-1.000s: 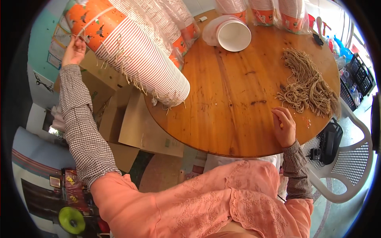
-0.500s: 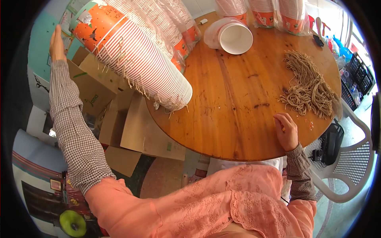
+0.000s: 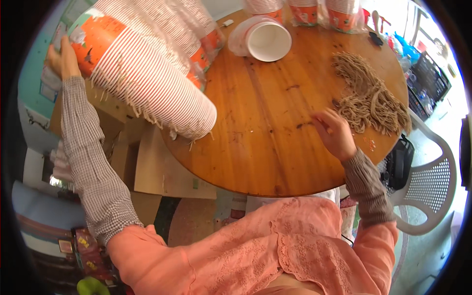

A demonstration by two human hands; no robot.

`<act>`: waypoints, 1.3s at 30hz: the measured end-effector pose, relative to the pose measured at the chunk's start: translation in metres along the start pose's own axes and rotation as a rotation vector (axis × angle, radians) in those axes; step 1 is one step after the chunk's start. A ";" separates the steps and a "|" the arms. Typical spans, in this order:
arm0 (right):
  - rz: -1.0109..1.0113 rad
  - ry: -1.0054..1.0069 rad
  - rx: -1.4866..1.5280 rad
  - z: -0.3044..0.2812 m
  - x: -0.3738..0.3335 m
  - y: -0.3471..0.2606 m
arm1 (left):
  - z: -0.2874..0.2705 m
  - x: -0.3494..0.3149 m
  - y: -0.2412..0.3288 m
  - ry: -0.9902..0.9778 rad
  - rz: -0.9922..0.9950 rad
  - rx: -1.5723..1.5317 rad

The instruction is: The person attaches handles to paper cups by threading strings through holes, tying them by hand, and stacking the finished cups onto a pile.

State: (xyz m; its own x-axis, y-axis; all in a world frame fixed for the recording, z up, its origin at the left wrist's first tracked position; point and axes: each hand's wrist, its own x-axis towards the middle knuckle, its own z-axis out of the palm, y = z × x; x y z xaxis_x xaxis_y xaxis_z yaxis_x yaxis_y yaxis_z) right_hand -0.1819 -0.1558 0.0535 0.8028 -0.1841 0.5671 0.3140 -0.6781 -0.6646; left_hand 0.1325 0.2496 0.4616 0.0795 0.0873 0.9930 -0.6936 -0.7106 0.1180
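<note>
A long stack of nested paper cups (image 3: 152, 81), striped red and white, leans across the table's left edge. Its upper end is an orange cup (image 3: 98, 42) with a torn patch. Short pale strings (image 3: 147, 115) hang along the underside. My left hand (image 3: 64, 59) is up beside the orange cup, fingers apart, appearing to touch its side. Over the right of the table, my right hand (image 3: 335, 132) is in the air with half-bent fingers, apart from the thumb; I see nothing in it. Closest to it lies a heap of tan strings (image 3: 368, 98).
The round wooden table (image 3: 255, 147) has a wrapped white cup (image 3: 269, 42) lying on its side. More bagged cup stacks (image 3: 304, 14) stand at the back. Open cardboard boxes (image 3: 162, 162) are below the left edge. A plastic chair (image 3: 432, 182) and black crates (image 3: 430, 78) are at right.
My right hand has lifted off the table's near edge toward the strings, its fingers loosening from a curl. My left hand has shifted closer against the orange cup. The whole view has shifted slightly.
</note>
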 end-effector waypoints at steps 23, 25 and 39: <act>0.320 0.506 0.078 0.107 0.179 0.219 | 0.299 -0.527 0.118 -0.516 -0.784 -0.555; 0.339 0.518 0.065 0.108 0.198 0.237 | 0.309 -0.527 0.117 -0.539 -0.774 -0.526; 0.397 0.504 0.145 0.132 0.252 0.247 | 0.316 -0.519 0.111 -0.690 -1.018 -0.652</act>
State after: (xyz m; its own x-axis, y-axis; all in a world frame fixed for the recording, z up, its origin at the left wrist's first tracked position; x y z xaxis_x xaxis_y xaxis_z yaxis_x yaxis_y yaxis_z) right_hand 0.1652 -0.2756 -0.0320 0.5466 -0.7353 0.4007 0.1363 -0.3939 -0.9090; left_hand 0.2403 -0.0947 -0.0395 0.9460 -0.1301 0.2970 -0.3082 -0.0766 0.9482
